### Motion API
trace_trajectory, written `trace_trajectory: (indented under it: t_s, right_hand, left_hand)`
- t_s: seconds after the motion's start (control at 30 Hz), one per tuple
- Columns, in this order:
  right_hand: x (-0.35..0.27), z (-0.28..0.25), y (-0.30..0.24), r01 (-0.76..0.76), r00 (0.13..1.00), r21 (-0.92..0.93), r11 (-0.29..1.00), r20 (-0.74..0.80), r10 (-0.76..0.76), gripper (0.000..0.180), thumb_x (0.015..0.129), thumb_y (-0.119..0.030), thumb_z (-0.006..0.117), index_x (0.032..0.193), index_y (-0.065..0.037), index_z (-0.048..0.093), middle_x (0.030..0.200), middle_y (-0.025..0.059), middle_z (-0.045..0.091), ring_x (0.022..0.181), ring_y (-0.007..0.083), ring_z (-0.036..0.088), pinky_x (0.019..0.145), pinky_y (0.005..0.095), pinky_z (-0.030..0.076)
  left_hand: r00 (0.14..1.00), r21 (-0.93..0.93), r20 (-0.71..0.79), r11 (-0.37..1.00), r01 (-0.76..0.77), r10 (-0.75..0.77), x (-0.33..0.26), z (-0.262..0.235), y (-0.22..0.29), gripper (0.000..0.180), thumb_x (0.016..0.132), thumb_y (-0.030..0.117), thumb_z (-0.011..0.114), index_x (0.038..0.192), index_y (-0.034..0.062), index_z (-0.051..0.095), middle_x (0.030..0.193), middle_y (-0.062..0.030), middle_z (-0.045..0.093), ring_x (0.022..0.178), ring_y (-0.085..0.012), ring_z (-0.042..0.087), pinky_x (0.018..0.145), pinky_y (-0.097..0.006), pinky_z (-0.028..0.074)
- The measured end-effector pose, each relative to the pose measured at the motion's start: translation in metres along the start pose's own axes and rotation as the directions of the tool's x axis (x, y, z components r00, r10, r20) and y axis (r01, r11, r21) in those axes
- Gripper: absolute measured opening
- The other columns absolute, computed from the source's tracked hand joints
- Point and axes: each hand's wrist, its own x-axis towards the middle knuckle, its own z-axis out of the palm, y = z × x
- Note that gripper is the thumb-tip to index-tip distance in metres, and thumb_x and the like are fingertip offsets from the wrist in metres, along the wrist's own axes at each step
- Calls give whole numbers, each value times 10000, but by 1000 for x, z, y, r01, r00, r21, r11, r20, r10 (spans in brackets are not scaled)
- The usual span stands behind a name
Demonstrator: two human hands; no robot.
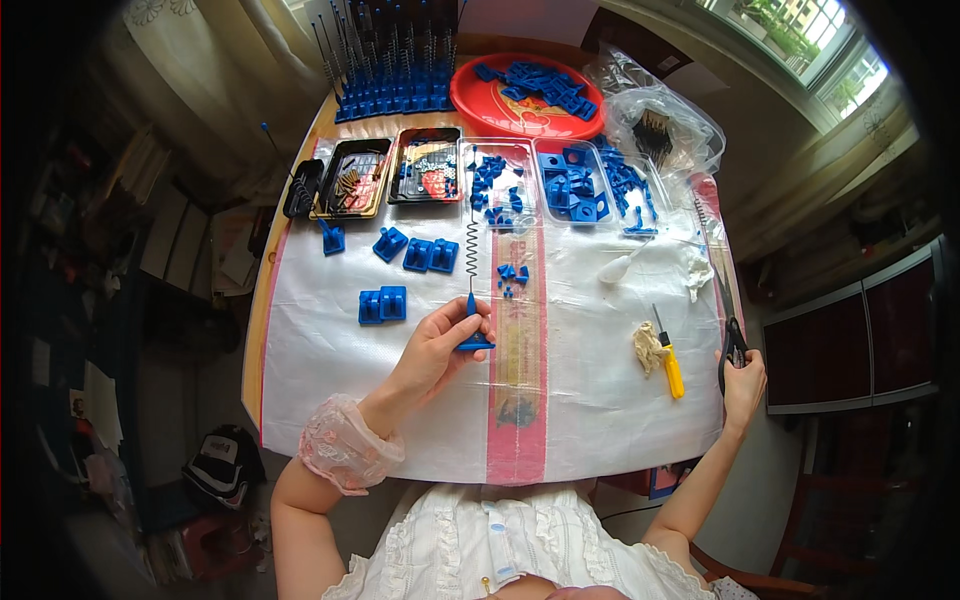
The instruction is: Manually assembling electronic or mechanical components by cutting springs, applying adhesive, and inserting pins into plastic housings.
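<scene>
Left hand [438, 347] grips spring stand [471, 303] — right hand [744, 388], scissors [736, 345].

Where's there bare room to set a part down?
Bare: white sheet between the pink-edged stripe and yellow-handled screwdriver; also in front of the nearest loose blue bases, left of the left hand. Crowded: the far side, with plastic trays and the red tray; the right edge, with the right hand and scissors.

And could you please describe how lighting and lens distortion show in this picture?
Head view: the glass window is very bright; the clear plastic bag catches glare; the wooden table edge bows; corners go black; the dark coiled wire reads clearly.
</scene>
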Motion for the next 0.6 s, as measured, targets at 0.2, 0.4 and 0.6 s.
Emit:
trace_trajectory:
  t_s: [0.2, 0.4, 0.6]
  right_hand:
    - [6, 14, 13, -24, 1000, -130, 991, -7, 23, 564, 772, -354, 865, 1083, 74, 666, 1039, 291, 711, 1039, 464, 670, 889, 499, 514]
    - [17, 13, 20, 33, 991, -139, 990, 131, -15, 550, 791, -332, 847, 1091, 80, 639, 1039, 289, 705, 1037, 459, 671, 884, 499, 511]
    - [18, 12, 18, 127, 982, -112, 986, 158, -108, 466, 829, -275, 798, 1075, 81, 625, 1034, 284, 694, 1020, 453, 662, 907, 502, 498]
  left_hand:
    - [999, 74, -8, 997, 37, -37, -3, -5, 3, 262, 1063, 157, 574, 1294, 43, 623, 1081, -47, 666, 962, -85, 638, 717, -208, 540]
    - [997, 92, 74, 995, 29, -36, -3, -6, 6, 308, 1065, 180, 575, 1340, 40, 576, 1072, -35, 671, 1011, -83, 640, 763, -204, 528]
    - [997, 40, 77, 999, -17, 14, 1, -10, 1, 296, 1061, 180, 581, 1324, 68, 506, 1090, -60, 689, 1056, -138, 668, 940, -315, 562]
